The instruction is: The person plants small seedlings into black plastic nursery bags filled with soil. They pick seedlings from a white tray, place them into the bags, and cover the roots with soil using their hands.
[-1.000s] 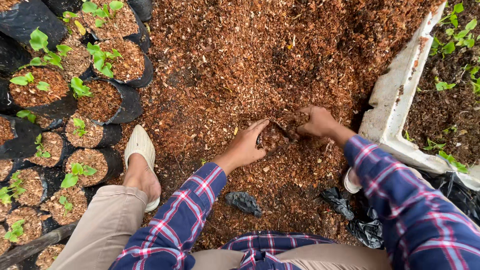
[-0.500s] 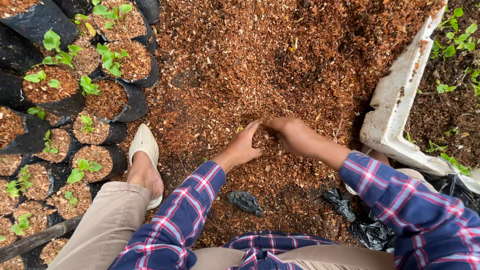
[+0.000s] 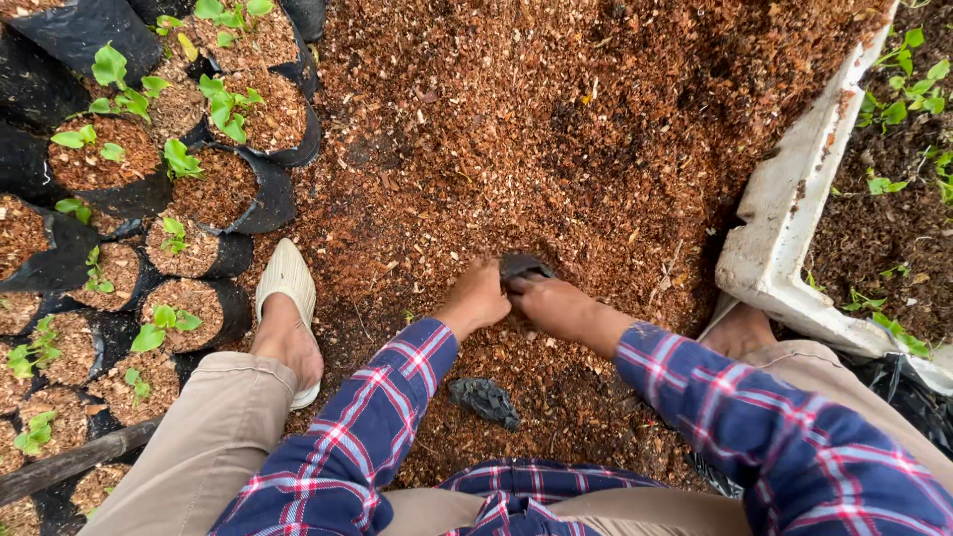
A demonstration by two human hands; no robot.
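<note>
Now both hands meet: left hand and right hand, earlier parted in brown potting mix, pinch small black grow bag between fingertips. Bag held just above mix; second crumpled bag lies nearer body. Filling appears underway.

We have one view only, from a camera on the head, looking almost straight down past our plaid sleeves and knees to the ground. It sits close: the heap of brown wood chips fills the middle, seedling bags left, white tray right.
</note>
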